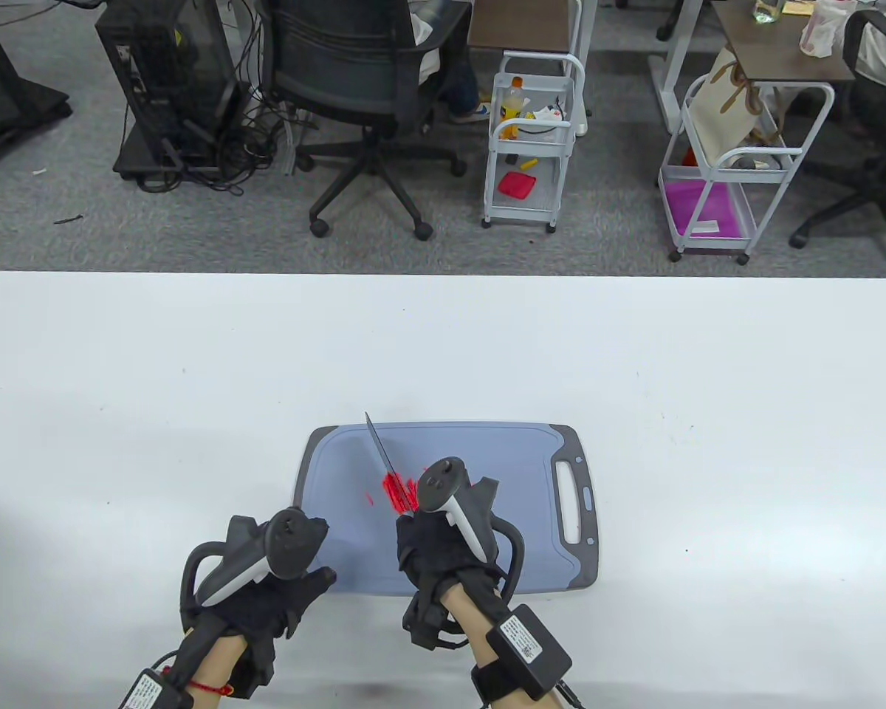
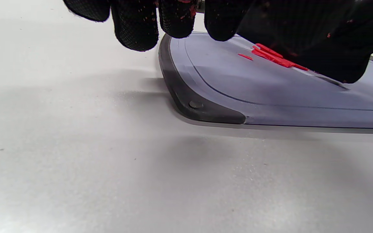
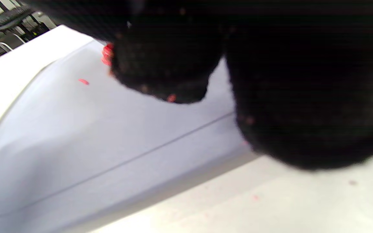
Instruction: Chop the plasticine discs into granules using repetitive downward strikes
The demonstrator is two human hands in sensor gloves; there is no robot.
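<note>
Red plasticine [image 1: 397, 491], cut into strips and bits, lies on a blue-grey cutting board [image 1: 487, 450]. My right hand [image 1: 443, 543] grips a knife [image 1: 380, 449] whose blade runs up and left over the red pieces. My left hand [image 1: 284, 576] is at the board's near left corner, fingers curled, holding nothing; whether it touches the board I cannot tell. In the left wrist view the fingertips [image 2: 134, 29] hang over the board's corner [image 2: 193, 103], with red strips [image 2: 277, 58] beyond. In the right wrist view the glove [image 3: 270, 81] fills most of the frame; a few red bits [image 3: 83, 81] show.
The board has a dark rim and a handle slot [image 1: 570, 502] on its right end. It lies on a white table [image 1: 192, 413]. Beyond the table's far edge stand an office chair [image 1: 362, 96] and white trolleys [image 1: 531, 140].
</note>
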